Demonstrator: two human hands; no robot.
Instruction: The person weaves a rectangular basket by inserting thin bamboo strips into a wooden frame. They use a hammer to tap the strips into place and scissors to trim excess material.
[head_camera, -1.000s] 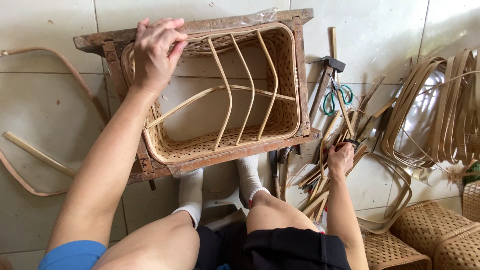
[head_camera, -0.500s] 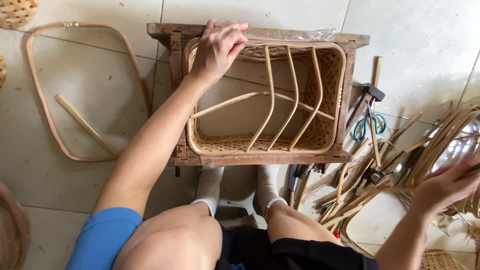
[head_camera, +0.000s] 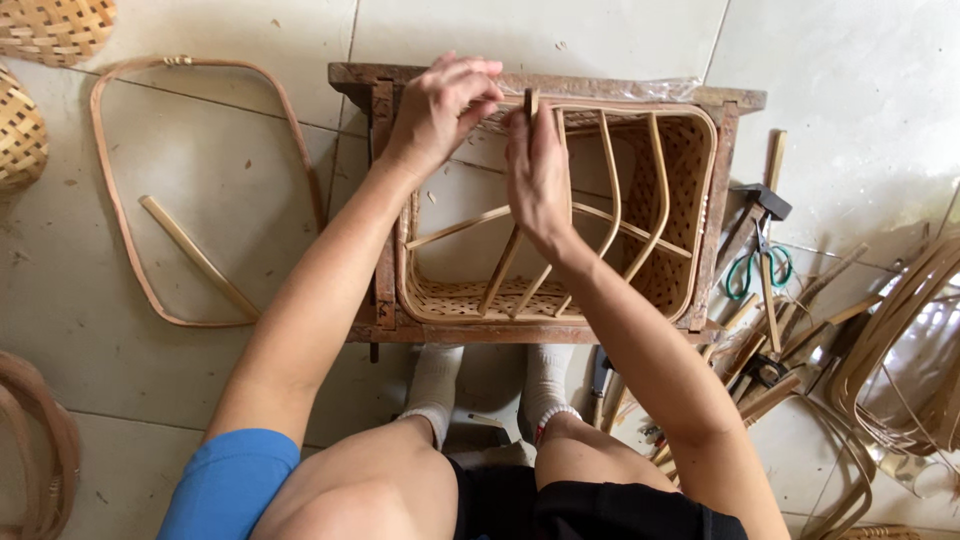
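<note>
A rectangular woven bamboo basket (head_camera: 692, 190) sits in a worn wooden frame (head_camera: 620, 88) on the tiled floor between my feet. Curved bamboo ribs span its opening. My left hand (head_camera: 440, 115) grips the basket's far rim at its left corner, fingers curled over the edge. Just to its right, my right hand (head_camera: 537, 175) holds a flat bamboo strip (head_camera: 531, 103) upright against the same rim. The strip's lower part runs down into the basket under my palm.
A bent bamboo hoop (head_camera: 118, 210) with a loose stick (head_camera: 198, 256) inside lies at the left. Woven baskets (head_camera: 40, 25) sit at the top left. At the right lie a hammer (head_camera: 757, 203), green-handled scissors (head_camera: 762, 266), bamboo strips (head_camera: 775, 360) and coiled hoops (head_camera: 900, 320).
My right hand has left the pile of tools and strips at the right and come up to the basket's far rim with a bamboo strip. My left hand stays on the rim.
</note>
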